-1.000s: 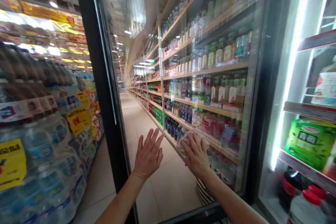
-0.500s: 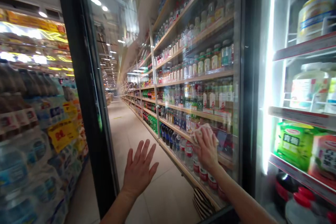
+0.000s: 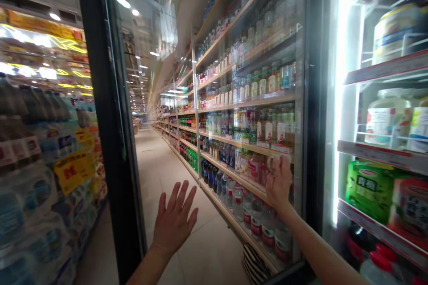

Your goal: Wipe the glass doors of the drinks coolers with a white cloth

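Note:
In front of me stands a glass door in a black frame, swung open beside a lit cooler. My left hand lies with spread fingers toward the lower left of the pane, holding nothing; it appears to rest on the glass. My right hand, somewhat blurred, is at the right part of the pane, near the hinge side. A pale cloth is pressed under its fingers against the glass, partly hidden by the hand.
Shelves of bottles show through the glass along an aisle floor. To the right, the cooler holds a green bag and jars. Stacked bottle packs with a yellow price sign stand left. A striped item shows low down.
My right hand has moved to the right across the glass with the cloth. My left hand keeps nearly the same place and spread, while the view has shifted slightly.

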The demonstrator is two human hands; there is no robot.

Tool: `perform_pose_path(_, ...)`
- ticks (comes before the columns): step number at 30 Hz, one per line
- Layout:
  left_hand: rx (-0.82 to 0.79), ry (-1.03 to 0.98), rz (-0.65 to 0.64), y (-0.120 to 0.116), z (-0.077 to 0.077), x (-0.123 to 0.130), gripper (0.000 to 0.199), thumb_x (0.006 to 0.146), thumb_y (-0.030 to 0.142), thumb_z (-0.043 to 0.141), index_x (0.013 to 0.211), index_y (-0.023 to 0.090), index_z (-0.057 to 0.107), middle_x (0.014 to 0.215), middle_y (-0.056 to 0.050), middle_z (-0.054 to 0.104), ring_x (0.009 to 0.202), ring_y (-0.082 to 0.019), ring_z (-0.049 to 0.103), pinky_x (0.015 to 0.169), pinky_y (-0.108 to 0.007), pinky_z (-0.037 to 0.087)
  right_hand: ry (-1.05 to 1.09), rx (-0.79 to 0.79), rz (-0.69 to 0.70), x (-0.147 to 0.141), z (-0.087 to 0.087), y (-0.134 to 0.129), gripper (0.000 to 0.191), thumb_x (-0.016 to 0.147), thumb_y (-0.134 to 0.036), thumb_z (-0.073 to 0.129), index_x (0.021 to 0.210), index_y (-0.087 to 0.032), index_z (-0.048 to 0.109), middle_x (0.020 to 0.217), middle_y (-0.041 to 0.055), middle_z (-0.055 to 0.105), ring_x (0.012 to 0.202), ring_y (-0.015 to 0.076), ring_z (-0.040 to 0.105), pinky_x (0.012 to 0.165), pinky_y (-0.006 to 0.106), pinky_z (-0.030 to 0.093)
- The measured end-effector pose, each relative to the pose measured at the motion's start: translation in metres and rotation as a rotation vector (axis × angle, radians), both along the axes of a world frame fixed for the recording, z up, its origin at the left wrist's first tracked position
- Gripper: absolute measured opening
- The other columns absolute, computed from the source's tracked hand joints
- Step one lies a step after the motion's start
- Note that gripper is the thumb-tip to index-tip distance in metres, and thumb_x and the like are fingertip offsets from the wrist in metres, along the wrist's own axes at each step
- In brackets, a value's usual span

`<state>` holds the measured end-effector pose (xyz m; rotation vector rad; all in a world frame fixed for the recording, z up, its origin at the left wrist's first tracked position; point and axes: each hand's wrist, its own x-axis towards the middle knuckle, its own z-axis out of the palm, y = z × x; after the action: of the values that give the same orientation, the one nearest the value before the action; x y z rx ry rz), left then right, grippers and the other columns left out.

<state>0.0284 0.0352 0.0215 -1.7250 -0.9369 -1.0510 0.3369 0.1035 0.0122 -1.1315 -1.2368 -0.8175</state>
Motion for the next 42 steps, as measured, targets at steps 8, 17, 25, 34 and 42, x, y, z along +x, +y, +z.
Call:
perform_pose_path(8, -0.009, -0.013, -0.006, -0.001, 0.000, 0.001, 0.061, 0.083, 0.038, 0.050, 0.138, 0.026, 0.029, 0.135, -0.009, 0.046, 0.137, -0.016, 0.020, 0.112, -0.041, 0.008, -0.441, -0.124, 0.148, -0.028, 0.000, -0.017, 0.062, 0.081, -0.019, 0.044, 0.140, -0.028, 0.028, 0.149, 0.0067, 0.023, 0.137, 0.0282, 0.016, 0.106, 0.053, 0.019)
perform_pose_path(17, -0.003, -0.018, -0.022, -0.001, 0.000, 0.001, 0.062, 0.082, 0.037, 0.051, 0.138, 0.026, 0.028, 0.138, -0.007, 0.043, 0.136, -0.018, 0.022, 0.112, -0.040, 0.008, 0.048, 0.009, 0.008, -0.013, 0.041, 0.003, 0.059, 0.085, -0.024, 0.034, 0.143, -0.023, 0.020, 0.148, 0.0124, 0.022, 0.136, 0.0289, 0.017, 0.102, 0.056, 0.025)
perform_pose_path(25, -0.012, -0.005, -0.005, -0.005, 0.000, 0.001, 0.058, 0.082, 0.034, 0.052, 0.136, 0.025, 0.033, 0.134, -0.007, 0.048, 0.135, -0.018, 0.024, 0.112, -0.040, 0.010, -0.242, -0.003, 0.070, -0.032, 0.047, -0.009, 0.060, 0.083, -0.020, 0.039, 0.141, -0.027, 0.026, 0.147, 0.0085, 0.025, 0.136, 0.0278, 0.018, 0.105, 0.053, 0.022)
perform_pose_path(34, -0.013, 0.003, 0.008, -0.007, 0.002, 0.001, 0.049, 0.082, 0.034, 0.050, 0.130, 0.022, 0.044, 0.132, -0.008, 0.050, 0.136, -0.017, 0.022, 0.112, -0.040, 0.009, -0.684, -0.008, 0.220, -0.078, 0.053, -0.024, 0.054, 0.080, -0.023, 0.043, 0.133, -0.029, 0.040, 0.143, 0.0051, 0.035, 0.135, 0.0248, 0.021, 0.108, 0.051, 0.013)
perform_pose_path(42, 0.006, -0.040, -0.073, -0.002, -0.002, 0.002, 0.056, 0.082, 0.035, 0.050, 0.136, 0.025, 0.034, 0.132, -0.007, 0.050, 0.135, -0.016, 0.024, 0.112, -0.039, 0.009, 0.307, 0.071, -0.024, 0.017, 0.104, 0.018, 0.056, 0.085, -0.026, 0.030, 0.138, -0.010, 0.031, 0.143, 0.0194, 0.030, 0.133, 0.0311, 0.023, 0.102, 0.055, 0.024)
